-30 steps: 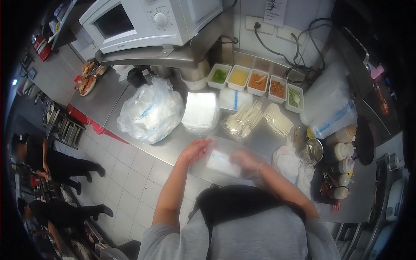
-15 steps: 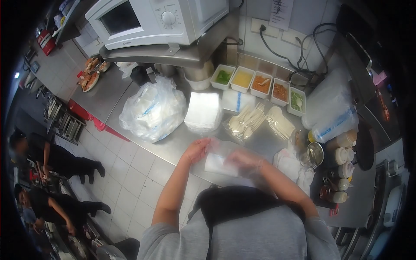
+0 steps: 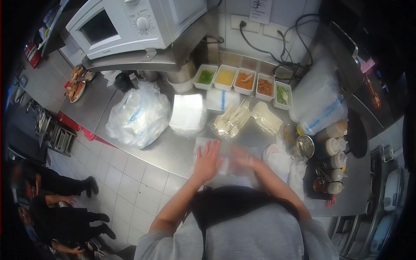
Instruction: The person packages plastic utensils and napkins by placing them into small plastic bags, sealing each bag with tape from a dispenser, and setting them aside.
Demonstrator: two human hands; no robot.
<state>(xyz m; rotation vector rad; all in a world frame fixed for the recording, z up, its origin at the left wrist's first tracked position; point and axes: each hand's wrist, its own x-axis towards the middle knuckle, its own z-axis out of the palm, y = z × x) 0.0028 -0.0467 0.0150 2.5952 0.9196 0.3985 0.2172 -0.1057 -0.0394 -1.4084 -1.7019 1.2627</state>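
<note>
My left hand (image 3: 208, 161) lies flat with its fingers spread, over a clear plastic bag (image 3: 234, 179) on the counter at my front edge. Beside it, my right hand (image 3: 241, 157) is smeared by motion over the same bag, so its fingers do not show clearly. Just beyond the hands are a bundle of wooden cutlery (image 3: 230, 120) in clear wrap and a fanned stack of flat, pale wooden pieces (image 3: 267, 119). A wrapped stack of white napkins (image 3: 188, 113) stands to the left of the cutlery.
A tied-looking white plastic bag (image 3: 139, 115) sits at the left. Several food tubs (image 3: 226, 76) line the back wall under the microwave (image 3: 130, 28). To the right are a crumpled cloth (image 3: 279, 160), a metal cup (image 3: 304, 146) and sauce bottles (image 3: 333, 147). People (image 3: 56, 177) stand beyond the aisle.
My left hand has gone from pinching the bag's edge to lying flat with fingers spread. The bag now lies lower on the counter. My right hand stays blurred. The view has shifted.
</note>
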